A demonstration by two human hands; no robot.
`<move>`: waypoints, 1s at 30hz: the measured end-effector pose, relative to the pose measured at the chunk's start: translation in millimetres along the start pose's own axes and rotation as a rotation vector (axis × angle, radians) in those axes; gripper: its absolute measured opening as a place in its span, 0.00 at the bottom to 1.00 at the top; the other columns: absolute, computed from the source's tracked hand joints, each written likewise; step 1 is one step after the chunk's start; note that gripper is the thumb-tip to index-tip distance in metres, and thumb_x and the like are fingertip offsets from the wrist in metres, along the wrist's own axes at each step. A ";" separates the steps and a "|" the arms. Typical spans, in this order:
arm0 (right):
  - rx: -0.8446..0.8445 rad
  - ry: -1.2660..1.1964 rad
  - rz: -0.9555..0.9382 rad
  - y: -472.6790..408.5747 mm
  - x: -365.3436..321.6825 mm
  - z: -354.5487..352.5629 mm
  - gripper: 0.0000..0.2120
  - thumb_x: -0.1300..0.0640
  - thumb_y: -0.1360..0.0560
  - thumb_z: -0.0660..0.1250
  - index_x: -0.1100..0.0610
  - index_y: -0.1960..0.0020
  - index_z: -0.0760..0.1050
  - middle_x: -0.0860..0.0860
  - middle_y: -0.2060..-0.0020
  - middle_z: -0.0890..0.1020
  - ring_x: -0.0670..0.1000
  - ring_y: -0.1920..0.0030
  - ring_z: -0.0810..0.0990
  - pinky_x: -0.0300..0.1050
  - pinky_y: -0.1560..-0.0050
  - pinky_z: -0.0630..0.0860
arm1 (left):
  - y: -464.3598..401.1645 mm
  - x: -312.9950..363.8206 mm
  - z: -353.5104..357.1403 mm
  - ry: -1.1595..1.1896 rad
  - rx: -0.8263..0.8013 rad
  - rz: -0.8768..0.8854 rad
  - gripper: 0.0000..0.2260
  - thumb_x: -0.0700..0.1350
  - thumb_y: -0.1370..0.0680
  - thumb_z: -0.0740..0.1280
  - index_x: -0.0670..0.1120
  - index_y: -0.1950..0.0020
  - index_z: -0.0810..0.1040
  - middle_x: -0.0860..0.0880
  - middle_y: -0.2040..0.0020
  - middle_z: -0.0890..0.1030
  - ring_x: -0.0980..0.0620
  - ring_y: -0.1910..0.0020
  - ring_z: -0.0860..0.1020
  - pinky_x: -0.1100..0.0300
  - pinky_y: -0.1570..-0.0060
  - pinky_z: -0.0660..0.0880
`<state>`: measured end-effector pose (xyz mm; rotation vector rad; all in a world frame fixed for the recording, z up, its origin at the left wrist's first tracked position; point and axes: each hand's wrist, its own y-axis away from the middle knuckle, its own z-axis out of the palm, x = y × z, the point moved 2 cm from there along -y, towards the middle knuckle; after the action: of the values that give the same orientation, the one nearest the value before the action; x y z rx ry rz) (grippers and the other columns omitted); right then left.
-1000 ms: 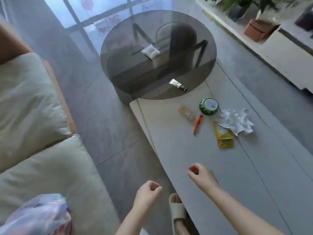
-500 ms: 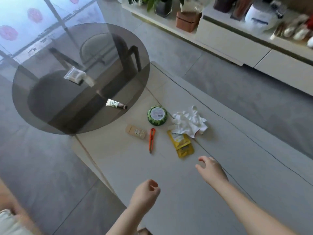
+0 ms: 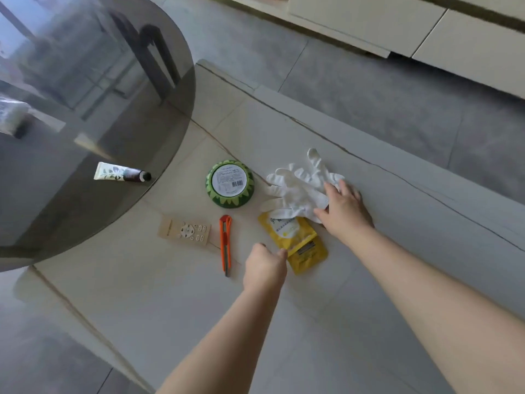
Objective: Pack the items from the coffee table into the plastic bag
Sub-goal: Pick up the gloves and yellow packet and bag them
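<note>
The left hand (image 3: 265, 267) is curled, its thumb touching the near edge of the yellow pouch (image 3: 297, 241) on the table (image 3: 170, 294). Just left lie an orange cutter (image 3: 225, 244) and a beige remote (image 3: 185, 230). Farther on, the right hand (image 3: 345, 210) presses spread fingers on the white gloves (image 3: 298, 186), which overlap the pouch's far end. A green tin (image 3: 229, 184) sits beyond, and a tube (image 3: 120, 174) rests on the glass top (image 3: 71, 81)

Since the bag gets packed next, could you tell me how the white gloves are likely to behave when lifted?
The white gloves lie crumpled, so they are probably floppy and light. The right hand rests on one edge; lifted there, the rest would likely dangle.
</note>
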<state>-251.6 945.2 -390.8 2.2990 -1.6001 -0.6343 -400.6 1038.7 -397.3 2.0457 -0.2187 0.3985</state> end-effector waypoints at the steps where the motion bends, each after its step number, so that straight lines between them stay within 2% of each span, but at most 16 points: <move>1: 0.027 0.041 -0.017 -6.5 -0.3 4.6 0.31 0.48 0.23 0.62 0.51 0.25 0.53 0.55 0.24 0.52 0.60 0.25 0.51 0.53 0.30 0.62 | -4.8 -0.7 3.5 0.013 0.021 -0.007 0.20 0.52 0.22 0.62 0.44 0.33 0.67 0.47 0.43 0.76 0.47 0.51 0.76 0.56 0.49 0.73; 4: 0.046 0.106 0.004 -23.5 1.5 15.9 0.32 0.45 0.23 0.61 0.48 0.24 0.49 0.55 0.23 0.45 0.61 0.24 0.44 0.55 0.29 0.60 | -19.9 1.9 10.1 0.072 0.062 -0.003 0.20 0.53 0.22 0.63 0.46 0.34 0.67 0.47 0.42 0.76 0.45 0.46 0.77 0.56 0.52 0.72; 7: 0.008 0.084 0.050 -32.9 5.4 28.6 0.36 0.43 0.23 0.61 0.48 0.23 0.45 0.58 0.23 0.45 0.63 0.25 0.51 0.56 0.31 0.63 | -34.4 7.6 13.0 0.098 0.110 0.015 0.16 0.53 0.24 0.67 0.47 0.42 0.67 0.50 0.51 0.76 0.46 0.49 0.78 0.54 0.52 0.74; 10: 0.075 0.143 0.038 -29.7 10.2 35.1 0.35 0.48 0.22 0.62 0.51 0.23 0.47 0.56 0.26 0.59 0.60 0.31 0.63 0.53 0.38 0.68 | -43.9 10.6 15.2 0.196 0.099 -0.018 0.15 0.48 0.27 0.70 0.48 0.46 0.67 0.51 0.57 0.74 0.46 0.55 0.77 0.52 0.50 0.77; 12: 0.123 0.165 0.061 -23.6 14.7 33.3 0.29 0.54 0.21 0.60 0.54 0.24 0.51 0.58 0.33 0.69 0.61 0.36 0.70 0.53 0.41 0.70 | -47.3 9.1 15.7 0.274 0.097 -0.065 0.13 0.44 0.28 0.70 0.48 0.48 0.68 0.51 0.58 0.74 0.48 0.59 0.75 0.55 0.55 0.76; 14: 0.127 0.070 0.155 -15.8 20.4 30.0 0.21 0.58 0.21 0.57 0.57 0.29 0.61 0.60 0.39 0.73 0.63 0.41 0.75 0.53 0.45 0.72 | -45.5 4.8 13.6 0.297 0.103 -0.087 0.11 0.42 0.28 0.69 0.47 0.48 0.72 0.50 0.57 0.77 0.49 0.60 0.76 0.57 0.59 0.73; 16: 0.146 -0.158 0.319 -5.4 29.7 23.8 0.14 0.60 0.22 0.56 0.62 0.38 0.68 0.63 0.40 0.74 0.64 0.42 0.75 0.53 0.48 0.72 | -41.0 -4.0 11.0 0.350 0.109 -0.107 0.09 0.41 0.27 0.68 0.45 0.48 0.77 0.47 0.54 0.81 0.48 0.59 0.77 0.58 0.61 0.73; 19: 0.197 -0.407 0.526 16.7 48.8 15.6 0.13 0.60 0.24 0.56 0.66 0.43 0.69 0.66 0.41 0.75 0.65 0.42 0.75 0.52 0.50 0.71 | -23.8 -19.9 3.4 0.539 0.050 -0.166 0.03 0.41 0.24 0.66 0.44 0.56 0.79 0.44 0.55 0.82 0.47 0.58 0.78 0.56 0.56 0.75; 21: 0.193 -0.445 0.583 34.5 62.4 15.8 0.13 0.61 0.24 0.57 0.67 0.43 0.68 0.68 0.41 0.75 0.66 0.43 0.75 0.53 0.50 0.71 | -11.6 -28.4 2.8 0.650 -0.034 -0.191 0.07 0.41 0.22 0.65 0.46 0.60 0.77 0.45 0.56 0.81 0.48 0.56 0.78 0.57 0.57 0.76; 23: 0.161 -0.444 0.588 51.9 74.4 19.3 0.14 0.64 0.25 0.58 0.66 0.41 0.66 0.67 0.41 0.75 0.66 0.44 0.75 0.53 0.50 0.72 | 0.3 -31.3 5.4 0.632 -0.099 -0.156 0.05 0.42 0.22 0.66 0.45 0.59 0.76 0.46 0.56 0.80 0.50 0.55 0.78 0.59 0.57 0.76; 25: 0.120 -0.447 0.569 65.6 84.8 24.7 0.21 0.67 0.26 0.58 0.62 0.33 0.64 0.65 0.39 0.75 0.65 0.43 0.76 0.53 0.49 0.73 | 6.9 -29.2 12.8 0.526 -0.118 -0.097 0.04 0.41 0.23 0.67 0.46 0.58 0.76 0.46 0.57 0.79 0.52 0.59 0.76 0.59 0.57 0.75; 28: 0.093 -0.502 0.535 77.3 96.0 31.8 0.28 0.68 0.26 0.57 0.56 0.27 0.60 0.61 0.36 0.74 0.63 0.41 0.75 0.51 0.47 0.73 | 5.5 -17.4 30.0 0.365 -0.053 -0.046 0.02 0.42 0.26 0.68 0.45 0.56 0.77 0.47 0.54 0.80 0.53 0.61 0.77 0.62 0.62 0.74; 30: 0.086 -0.532 0.512 80.6 100.3 35.4 0.29 0.67 0.27 0.59 0.54 0.27 0.60 0.59 0.38 0.75 0.61 0.44 0.76 0.49 0.49 0.73 | -0.7 -7.9 41.6 0.272 0.063 -0.052 0.12 0.48 0.28 0.70 0.43 0.50 0.76 0.45 0.48 0.79 0.48 0.56 0.79 0.56 0.57 0.78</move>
<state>-305.5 823.8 -404.8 1.7237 -2.3726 -1.1073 -399.8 1002.5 -419.4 2.0281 0.0127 0.6524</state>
